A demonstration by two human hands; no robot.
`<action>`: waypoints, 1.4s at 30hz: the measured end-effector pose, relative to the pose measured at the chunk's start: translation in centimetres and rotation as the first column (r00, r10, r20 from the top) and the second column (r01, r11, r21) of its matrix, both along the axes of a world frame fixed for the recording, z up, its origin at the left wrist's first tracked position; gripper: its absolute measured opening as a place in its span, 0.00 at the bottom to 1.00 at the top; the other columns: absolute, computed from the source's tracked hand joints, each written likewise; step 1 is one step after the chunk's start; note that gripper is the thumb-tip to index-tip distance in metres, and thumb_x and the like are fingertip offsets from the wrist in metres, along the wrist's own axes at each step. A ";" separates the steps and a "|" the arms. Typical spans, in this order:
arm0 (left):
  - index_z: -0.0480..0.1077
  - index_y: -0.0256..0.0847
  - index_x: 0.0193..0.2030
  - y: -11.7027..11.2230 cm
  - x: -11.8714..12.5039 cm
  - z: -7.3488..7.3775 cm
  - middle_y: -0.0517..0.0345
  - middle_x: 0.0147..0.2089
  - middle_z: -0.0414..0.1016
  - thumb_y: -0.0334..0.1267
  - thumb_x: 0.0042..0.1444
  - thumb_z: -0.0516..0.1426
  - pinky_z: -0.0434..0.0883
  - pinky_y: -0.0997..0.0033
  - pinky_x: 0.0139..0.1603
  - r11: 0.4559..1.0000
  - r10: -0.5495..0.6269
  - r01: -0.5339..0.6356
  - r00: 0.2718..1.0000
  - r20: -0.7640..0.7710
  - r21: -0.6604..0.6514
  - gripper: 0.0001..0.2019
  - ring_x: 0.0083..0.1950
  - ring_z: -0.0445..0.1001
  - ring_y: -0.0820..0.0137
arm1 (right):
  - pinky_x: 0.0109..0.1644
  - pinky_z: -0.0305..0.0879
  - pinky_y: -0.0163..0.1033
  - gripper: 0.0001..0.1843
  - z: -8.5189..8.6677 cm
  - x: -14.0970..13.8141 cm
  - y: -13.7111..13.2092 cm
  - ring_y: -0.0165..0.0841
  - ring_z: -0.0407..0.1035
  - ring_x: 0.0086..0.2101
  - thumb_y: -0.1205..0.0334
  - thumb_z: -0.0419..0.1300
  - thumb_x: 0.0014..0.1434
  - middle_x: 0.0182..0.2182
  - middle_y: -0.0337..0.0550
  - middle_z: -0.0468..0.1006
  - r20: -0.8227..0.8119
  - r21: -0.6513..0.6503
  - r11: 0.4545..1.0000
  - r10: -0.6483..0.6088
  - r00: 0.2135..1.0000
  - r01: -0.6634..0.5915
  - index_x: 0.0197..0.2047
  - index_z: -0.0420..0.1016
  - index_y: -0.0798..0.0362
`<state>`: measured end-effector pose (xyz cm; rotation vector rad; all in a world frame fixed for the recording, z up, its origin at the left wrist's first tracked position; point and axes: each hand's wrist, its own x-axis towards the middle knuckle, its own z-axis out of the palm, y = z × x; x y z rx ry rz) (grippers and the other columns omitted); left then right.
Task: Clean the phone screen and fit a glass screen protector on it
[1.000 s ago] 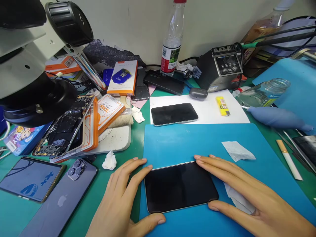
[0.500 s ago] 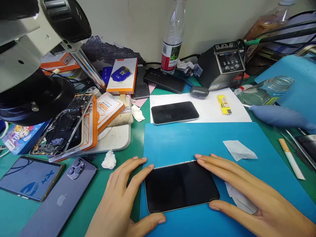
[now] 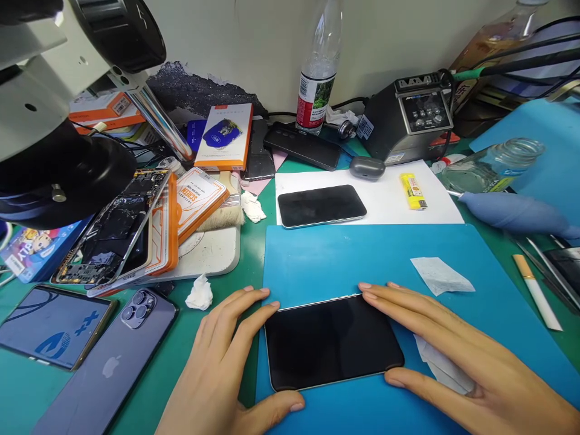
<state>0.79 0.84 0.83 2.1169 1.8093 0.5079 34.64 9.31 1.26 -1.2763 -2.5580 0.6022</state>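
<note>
A smartphone (image 3: 335,344) lies face up on the blue mat (image 3: 326,257), its black screen dark. My left hand (image 3: 235,356) grips its left end, with the index fingertip at the upper corner and the thumb along the lower edge. At the other end, my right hand (image 3: 448,338) has its fingertips on the upper edge and its thumb at the lower right corner. A folded white wipe (image 3: 444,365) lies partly hidden beneath my right hand. Another white wipe (image 3: 441,275) rests on the mat above it.
Behind the mat, a second phone (image 3: 321,205), an earbud case (image 3: 367,168) and a yellow lighter (image 3: 413,192) sit on white paper. A microscope (image 3: 67,121) overhangs the left. Nearby are an opened phone (image 3: 113,232) and a purple phone (image 3: 113,356). A blue air blower (image 3: 512,211) lies right.
Both hands keep the same hold on the smartphone, which stays where it was. Only the camera view has shifted very slightly.
</note>
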 end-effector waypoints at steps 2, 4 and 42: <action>0.57 0.58 0.77 0.0 0.0 0.0 0.49 0.77 0.70 0.63 0.64 0.67 0.74 0.45 0.70 1.000 0.000 0.000 1.000 -0.003 0.003 0.40 0.78 0.67 0.46 | 0.71 0.71 0.50 0.41 0.0 0.1 0.0 0.47 0.66 0.71 0.40 0.64 0.70 0.74 0.34 0.69 -0.008 -0.004 1.000 -0.004 1.000 0.004 0.81 0.58 0.29; 0.58 0.57 0.77 0.0 0.0 0.0 0.49 0.77 0.70 0.63 0.64 0.66 0.74 0.45 0.70 1.000 0.001 -0.001 1.000 0.001 0.014 0.40 0.78 0.67 0.46 | 0.71 0.71 0.50 0.41 0.1 0.1 0.1 0.48 0.67 0.71 0.40 0.65 0.70 0.74 0.34 0.69 -0.013 0.000 1.000 -0.005 1.000 0.005 0.81 0.58 0.30; 0.61 0.53 0.72 -0.2 -0.3 -0.2 0.45 0.69 0.77 0.66 0.67 0.63 0.77 0.48 0.66 0.997 -0.025 0.021 0.998 0.061 0.071 0.35 0.71 0.76 0.48 | 0.67 0.71 0.37 0.36 1.5 -0.9 0.0 0.36 0.74 0.66 0.40 0.63 0.72 0.72 0.28 0.73 -0.039 0.077 0.997 -0.012 0.999 0.015 0.78 0.58 0.25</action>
